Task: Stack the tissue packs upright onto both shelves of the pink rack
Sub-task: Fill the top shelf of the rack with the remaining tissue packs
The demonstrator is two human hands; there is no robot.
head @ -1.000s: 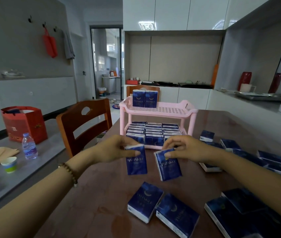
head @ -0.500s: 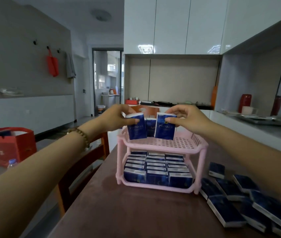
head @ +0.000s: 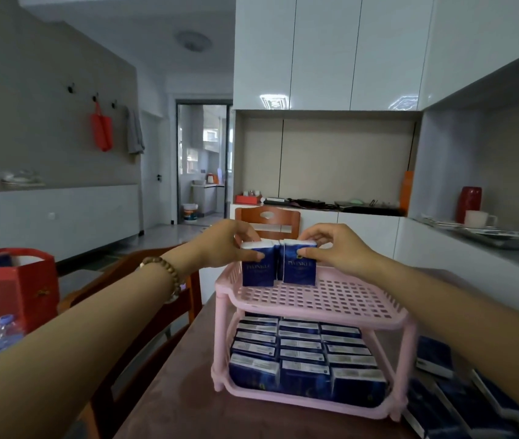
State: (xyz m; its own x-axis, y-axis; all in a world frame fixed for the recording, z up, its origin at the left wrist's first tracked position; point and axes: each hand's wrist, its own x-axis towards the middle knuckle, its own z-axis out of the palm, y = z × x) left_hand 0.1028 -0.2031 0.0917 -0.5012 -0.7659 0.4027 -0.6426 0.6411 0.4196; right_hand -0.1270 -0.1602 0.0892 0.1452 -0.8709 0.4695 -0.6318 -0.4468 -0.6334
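Nearest, at the right of the table point(head: 188, 407), loose tissue packs point(head: 435, 359) are seen lying flat, not yet shelved. The lower shelf point(head: 299, 400) of the pink rack point(head: 221, 340) is filled with packs stood upright in rows. Toward the far left of the upper shelf point(head: 331, 299), two packs are held upright, side by side and touching. The left pack point(head: 258, 270) is pinched at its top by the left hand point(head: 223, 245), and the right pack point(head: 299, 269) by the right hand point(head: 337, 248). Their bases appear to be set on the grid. For a clean placement, both should be pushed squarely back and aligned flush before being let go, so that neither tips on the open mesh. A wooden chair point(head: 267, 221) is seen beyond.
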